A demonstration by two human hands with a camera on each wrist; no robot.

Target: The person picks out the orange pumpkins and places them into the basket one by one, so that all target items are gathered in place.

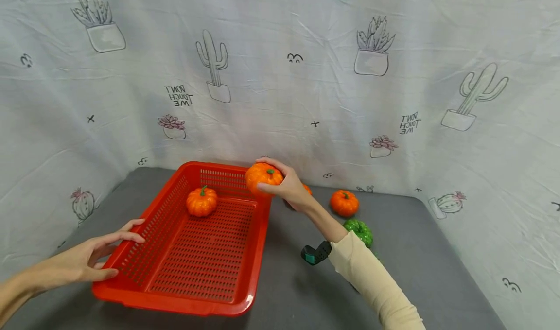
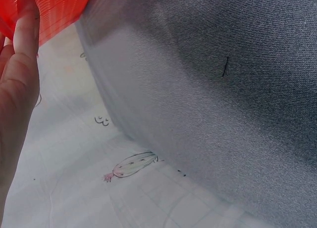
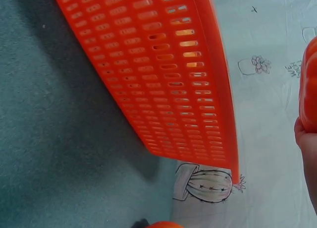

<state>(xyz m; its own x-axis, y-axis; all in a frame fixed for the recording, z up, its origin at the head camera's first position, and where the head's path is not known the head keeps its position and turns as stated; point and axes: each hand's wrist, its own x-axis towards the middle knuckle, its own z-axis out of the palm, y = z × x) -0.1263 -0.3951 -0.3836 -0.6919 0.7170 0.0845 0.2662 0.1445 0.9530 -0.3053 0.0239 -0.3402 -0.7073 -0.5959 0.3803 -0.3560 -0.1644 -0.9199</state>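
Note:
In the head view, a small orange pumpkin (image 1: 260, 178) with a green stem is gripped by my right hand (image 1: 288, 186), between thumb and fingers. It is held up at the far right corner of a red slotted plastic basket (image 1: 253, 271), overlapping the rim. Another orange pumpkin (image 1: 201, 202) lies inside the basket toward the back left. My left hand (image 1: 83, 259) holds the basket's left rim, with fingertips and thumb over the edge. In the right wrist view the held pumpkin (image 3: 309, 89) shows at the right edge, beside the basket's slotted wall (image 3: 148, 74).
Right of the basket, an orange pumpkin (image 1: 344, 203) and a shiny green vegetable (image 1: 359, 232) lie on the grey table (image 1: 288, 291). One more orange thing (image 1: 308, 189) is mostly hidden behind my right hand. A black object with a teal patch (image 1: 309, 258) lies by the sleeve. Printed cloth surrounds the table.

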